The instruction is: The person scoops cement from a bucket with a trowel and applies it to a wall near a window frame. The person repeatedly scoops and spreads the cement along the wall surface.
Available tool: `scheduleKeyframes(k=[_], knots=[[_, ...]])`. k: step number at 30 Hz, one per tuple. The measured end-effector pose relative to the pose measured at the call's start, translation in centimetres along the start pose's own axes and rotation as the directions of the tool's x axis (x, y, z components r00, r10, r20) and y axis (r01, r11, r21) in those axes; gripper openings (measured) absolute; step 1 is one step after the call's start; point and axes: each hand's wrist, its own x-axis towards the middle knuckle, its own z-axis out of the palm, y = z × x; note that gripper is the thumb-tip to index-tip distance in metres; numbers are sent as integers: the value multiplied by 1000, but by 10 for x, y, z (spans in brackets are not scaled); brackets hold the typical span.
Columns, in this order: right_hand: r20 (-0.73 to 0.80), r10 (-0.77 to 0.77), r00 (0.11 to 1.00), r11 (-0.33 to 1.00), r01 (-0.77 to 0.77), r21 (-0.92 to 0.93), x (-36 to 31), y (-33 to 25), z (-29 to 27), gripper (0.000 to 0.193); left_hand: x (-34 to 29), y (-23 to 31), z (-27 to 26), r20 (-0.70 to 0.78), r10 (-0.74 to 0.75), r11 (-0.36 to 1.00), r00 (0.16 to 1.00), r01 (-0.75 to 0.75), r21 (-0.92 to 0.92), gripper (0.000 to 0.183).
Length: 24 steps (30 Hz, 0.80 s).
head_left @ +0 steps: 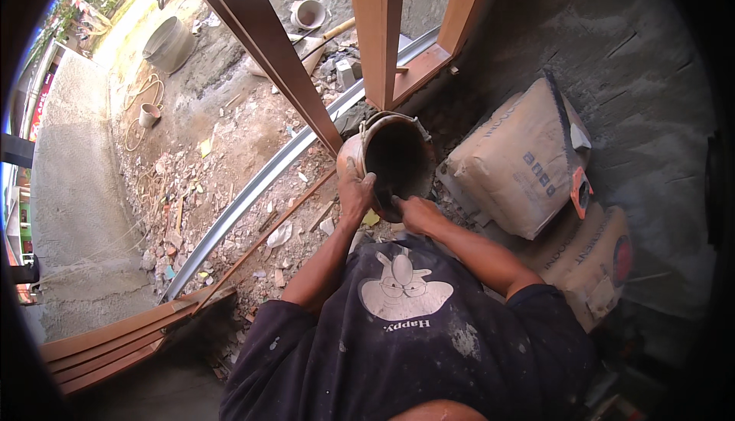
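Note:
A mortar-stained bucket [351, 148] is tilted in front of me, its dark mouth facing up toward me. My left hand [355, 188] grips its left side, thumb at the rim and fingers along the outer wall. Across the near right rim lies my right hand [416, 213], closed, with its fingertips reaching into the shadowed opening. Whether it clasps the rim or something inside is hidden. The wire handle [419, 127] rests along the far rim. What the bucket contains is too dark to tell.
Paper cement bags [517, 157] lie at the right by a rough grey wall [635, 76]. Brown wooden frame posts [377, 31] rise just ahead. A metal channel [253, 195] crosses the rubble [207, 191] at left. Farther off are a large tub [169, 44] and smaller pails [309, 14].

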Motion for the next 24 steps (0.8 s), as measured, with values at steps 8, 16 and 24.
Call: scheduleKeyframes(k=[8,16,24], knots=[[-357,149,922,989,-133,70,-13,15,8,53,-4,22,9,212,148,989,966,-142,-45,27],[-263,150,953,988,-133,83,0,51,2,46,-14,42,28,195,383,924,903,-376,-77,21],[38,5,999,-107,-37,994,-13,37,16,28,-3,28,40,139,424,890,895,-383,-248,18]])
